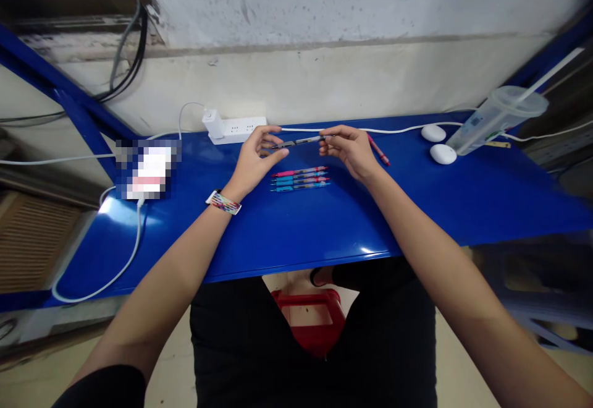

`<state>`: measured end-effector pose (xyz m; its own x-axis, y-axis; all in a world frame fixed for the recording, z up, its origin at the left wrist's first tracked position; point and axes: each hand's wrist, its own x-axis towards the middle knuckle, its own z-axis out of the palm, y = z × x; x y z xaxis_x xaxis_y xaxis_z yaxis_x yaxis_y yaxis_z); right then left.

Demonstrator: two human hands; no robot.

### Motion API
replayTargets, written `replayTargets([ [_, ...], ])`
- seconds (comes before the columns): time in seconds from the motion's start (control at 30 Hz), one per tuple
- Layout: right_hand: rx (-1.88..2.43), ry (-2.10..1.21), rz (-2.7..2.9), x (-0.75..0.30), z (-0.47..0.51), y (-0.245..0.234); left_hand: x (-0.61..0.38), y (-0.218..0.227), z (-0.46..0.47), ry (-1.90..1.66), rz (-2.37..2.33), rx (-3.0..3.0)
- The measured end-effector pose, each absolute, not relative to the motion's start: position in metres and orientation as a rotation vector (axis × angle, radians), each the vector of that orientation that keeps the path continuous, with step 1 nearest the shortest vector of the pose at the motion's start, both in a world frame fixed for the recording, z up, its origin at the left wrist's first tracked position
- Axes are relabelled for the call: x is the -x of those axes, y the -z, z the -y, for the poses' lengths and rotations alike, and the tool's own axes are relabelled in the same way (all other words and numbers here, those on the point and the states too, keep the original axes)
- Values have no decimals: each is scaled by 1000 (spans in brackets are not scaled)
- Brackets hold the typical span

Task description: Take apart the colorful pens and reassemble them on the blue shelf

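Both my hands hold one grey pen (300,142) level above the blue table (287,235). My left hand (256,158) pinches its left end, with a coloured watch strap on the wrist. My right hand (351,148) pinches its right end. Just below the pen, several pens (300,180) lie side by side on the table, pink and blue ones. Another red pen (378,151) lies on the table to the right of my right hand.
A white power strip (237,128) with a charger sits at the back, its cables running left and right. Two white round objects (438,143) and a tilted plastic cup with a straw (495,117) stand at the right. A blurred white device (147,170) lies at left.
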<state>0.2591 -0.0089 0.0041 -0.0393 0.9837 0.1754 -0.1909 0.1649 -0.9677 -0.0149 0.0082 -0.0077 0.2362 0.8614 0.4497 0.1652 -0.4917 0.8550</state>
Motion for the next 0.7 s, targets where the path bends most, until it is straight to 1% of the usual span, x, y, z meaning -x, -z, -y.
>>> replayTargets([
  [0.13, 890, -1226, 1196, -259, 9, -3, 14, 4, -5, -1247, -969, -1821],
  [0.3, 864, -1231, 1193, -259, 8, -1, 13, 0, -2, -1329, -1017, -1908],
  [0.47, 872, -1232, 1187, -256, 9, -1, 12, 1, -2, -1256, -1074, -1858],
  [0.7, 914, -1259, 1179, -256, 9, -4, 8, -9, 5, -1392, -1006, -1904],
])
